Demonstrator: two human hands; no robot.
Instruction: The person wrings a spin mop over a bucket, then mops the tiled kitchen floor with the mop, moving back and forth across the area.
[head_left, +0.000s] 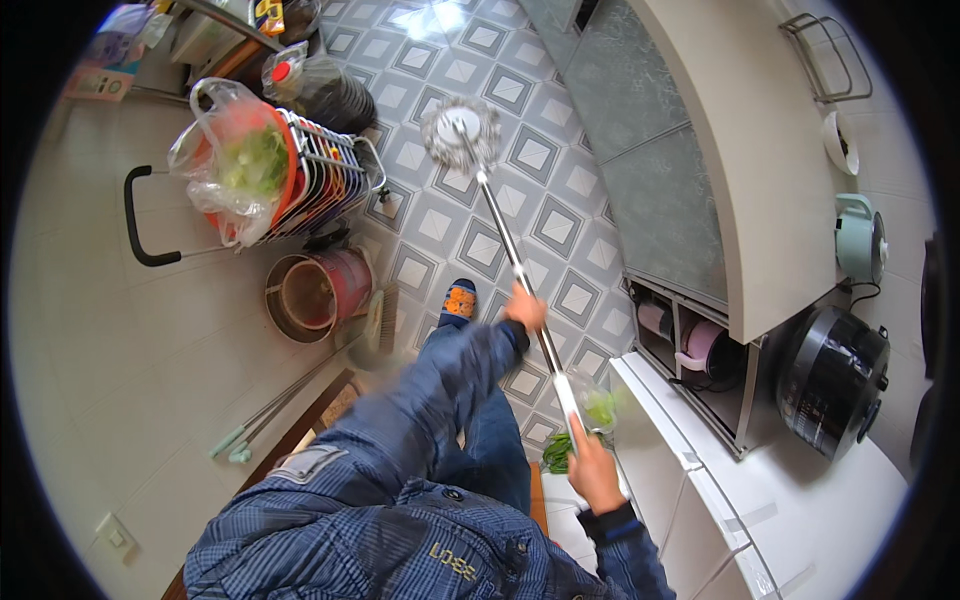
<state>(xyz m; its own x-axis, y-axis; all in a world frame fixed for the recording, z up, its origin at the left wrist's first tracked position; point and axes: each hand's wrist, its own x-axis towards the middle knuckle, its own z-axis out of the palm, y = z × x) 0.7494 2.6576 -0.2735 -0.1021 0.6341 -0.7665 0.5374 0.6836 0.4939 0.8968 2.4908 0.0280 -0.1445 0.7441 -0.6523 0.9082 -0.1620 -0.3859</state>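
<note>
A long-handled mop (541, 330) slants across the tiled floor, its round grey string head (459, 135) resting flat on the tiles ahead of me. My left hand (526, 307) wraps around the metal pole about midway. Closer to my body, my right hand (596, 472) grips the white section near the pole's upper end. The patterned grey floor (435, 225) spreads around the mop head. One slippered foot (459, 300) stands just left of the pole.
At left stand a wire trolley (322, 169) with a bagged orange container, a large jug (322, 86), a red bucket (341, 289) and a broom (386, 319). Cabinets (660, 195) line the right, with a black cooker (829, 382). Greens (559, 452) lie near my right hand.
</note>
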